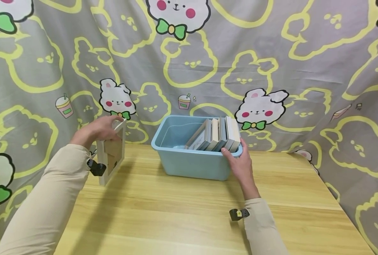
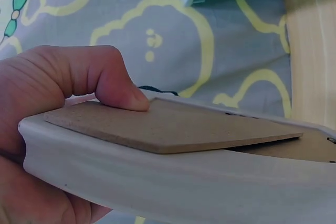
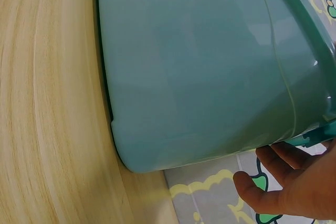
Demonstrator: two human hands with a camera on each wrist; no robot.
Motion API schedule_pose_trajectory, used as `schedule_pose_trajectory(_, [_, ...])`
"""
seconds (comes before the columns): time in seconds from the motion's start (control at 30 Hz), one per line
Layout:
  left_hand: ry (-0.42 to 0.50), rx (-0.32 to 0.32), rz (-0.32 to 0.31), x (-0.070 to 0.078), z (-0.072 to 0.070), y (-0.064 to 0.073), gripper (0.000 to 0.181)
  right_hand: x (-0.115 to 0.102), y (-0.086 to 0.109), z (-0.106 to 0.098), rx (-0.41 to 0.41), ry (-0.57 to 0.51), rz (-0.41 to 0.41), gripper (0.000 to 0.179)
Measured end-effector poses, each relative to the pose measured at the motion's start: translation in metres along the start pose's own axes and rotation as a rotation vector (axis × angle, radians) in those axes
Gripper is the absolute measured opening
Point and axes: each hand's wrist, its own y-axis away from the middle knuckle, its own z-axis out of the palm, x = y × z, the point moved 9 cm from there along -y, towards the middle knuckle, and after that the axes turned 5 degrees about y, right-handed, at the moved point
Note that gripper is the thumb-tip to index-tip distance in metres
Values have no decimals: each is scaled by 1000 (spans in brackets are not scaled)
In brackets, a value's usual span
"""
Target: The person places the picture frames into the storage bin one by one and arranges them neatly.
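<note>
At the left side of the table, my left hand (image 1: pixel 104 128) grips the top of a white picture frame (image 1: pixel 102 163), which stands on edge. In the left wrist view, the thumb lies on the frame's brown backing board (image 2: pixel 173 127), with a bent stand flap, and the fingers go round behind the white edge. My right hand (image 1: pixel 241 164) holds the right end of a light blue plastic bin (image 1: pixel 193 164), its thumb on the front rim. Packed in the bin's right half are several flat pieces (image 1: pixel 214 136) with pale edges, books or picture frames; which, I cannot tell.
Under everything is a light wooden table (image 1: pixel 163 212). A grey curtain (image 1: pixel 208 74) with yellow outlines and white rabbits hangs close behind the bin and at both sides. Small black cameras (image 1: pixel 96 167) are worn on both wrists.
</note>
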Motion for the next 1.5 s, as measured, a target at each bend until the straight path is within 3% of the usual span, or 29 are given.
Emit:
schedule_pose_trajectory(0.5, [-12,112,119,32,-28,6,79,-1,0,1,4,2,-7,96])
schedule_pose_trajectory(0.97, [-12,157,115,44,-36,7,83,0,1,2,4,-15,-9,96])
schedule_pose_trajectory(1.27, [-50,200,156,66,-49,6,84,-1,0,2,3,-18,-6,96])
schedule_pose_trajectory(1.5, [-33,197,169,83,-54,3,82,-1,2,2,3,-19,-6,96])
